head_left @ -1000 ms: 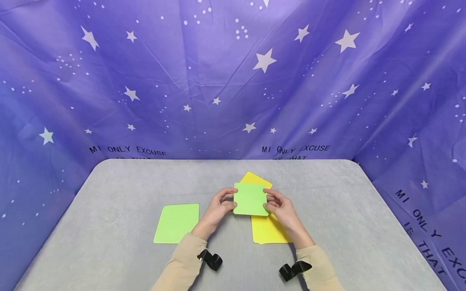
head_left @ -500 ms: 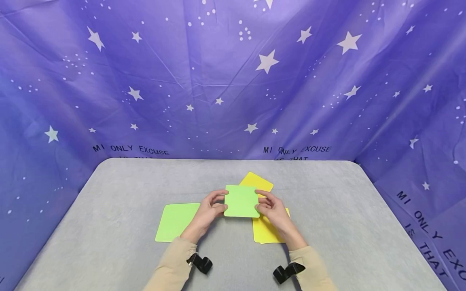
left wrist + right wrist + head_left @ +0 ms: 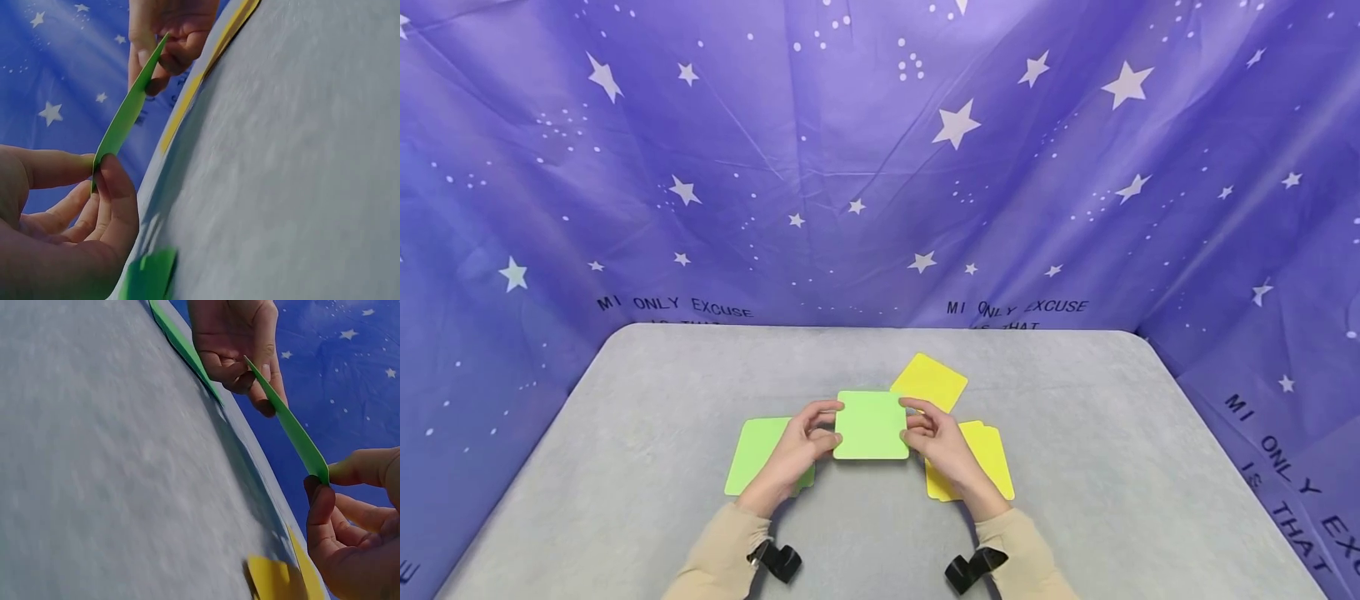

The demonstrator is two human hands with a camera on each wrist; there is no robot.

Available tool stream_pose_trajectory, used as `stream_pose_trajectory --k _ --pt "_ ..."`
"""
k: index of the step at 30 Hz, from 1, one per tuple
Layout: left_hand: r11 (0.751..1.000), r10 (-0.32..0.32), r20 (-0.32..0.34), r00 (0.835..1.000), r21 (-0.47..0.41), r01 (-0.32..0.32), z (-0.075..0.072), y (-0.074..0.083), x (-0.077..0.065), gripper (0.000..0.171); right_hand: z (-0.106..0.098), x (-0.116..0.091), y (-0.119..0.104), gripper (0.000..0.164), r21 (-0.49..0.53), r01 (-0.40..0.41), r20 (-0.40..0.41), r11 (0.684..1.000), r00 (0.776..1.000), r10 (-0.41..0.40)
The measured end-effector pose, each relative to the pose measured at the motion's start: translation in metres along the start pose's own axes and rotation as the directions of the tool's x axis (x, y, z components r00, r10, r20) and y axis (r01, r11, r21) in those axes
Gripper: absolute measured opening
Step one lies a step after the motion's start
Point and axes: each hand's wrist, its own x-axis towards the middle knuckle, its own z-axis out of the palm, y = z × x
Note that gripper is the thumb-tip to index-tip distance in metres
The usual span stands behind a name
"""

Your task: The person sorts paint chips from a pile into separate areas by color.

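A light green square card (image 3: 871,426) with rounded corners is held up above the table between both hands. My left hand (image 3: 799,448) pinches its left edge between thumb and fingers. On the opposite edge my right hand (image 3: 942,446) grips the card the same way. Both wrist views show the card (image 3: 125,119) edge-on and thin, raised off the tabletop. Beneath my left wrist lie green cards (image 3: 756,454), partly covered by the hand. Yellow cards (image 3: 992,457) lie under my right wrist, slightly fanned. Farther back, a yellow card (image 3: 931,382) rests at an angle, its near corner hidden.
The grey table (image 3: 1105,467) has rounded far corners. Behind it and along both sides hangs a purple-blue curtain (image 3: 820,167) with white stars and black lettering. Each sleeve carries a small black device (image 3: 778,562) at the wrist.
Both hands have carried the green card leftward and slightly toward me, off the yellow cards. The yellow cards now show more fully, while my left hand covers more of the green cards.
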Motion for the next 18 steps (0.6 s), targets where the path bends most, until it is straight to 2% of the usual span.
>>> stream_pose_trajectory --k 7,12,18 --pt "0.999 -0.002 -0.019 1.0 0.037 0.003 -0.023 0.002 -0.005 0.049 0.02 0.003 0.0 0.047 -0.041 0.051 0.031 0.998 0.998 -0.05" --pt "0.998 -0.021 -0.04 0.999 0.05 0.023 -0.04 0.0 -0.012 0.05 0.035 0.008 0.001 0.049 -0.063 0.114 0.095 0.991 0.99 -0.108" --pt "0.997 -0.046 -0.051 0.998 0.053 0.049 -0.058 -0.002 -0.024 0.051 0.054 0.013 0.0 0.051 -0.034 0.104 0.141 0.994 0.985 -0.098"
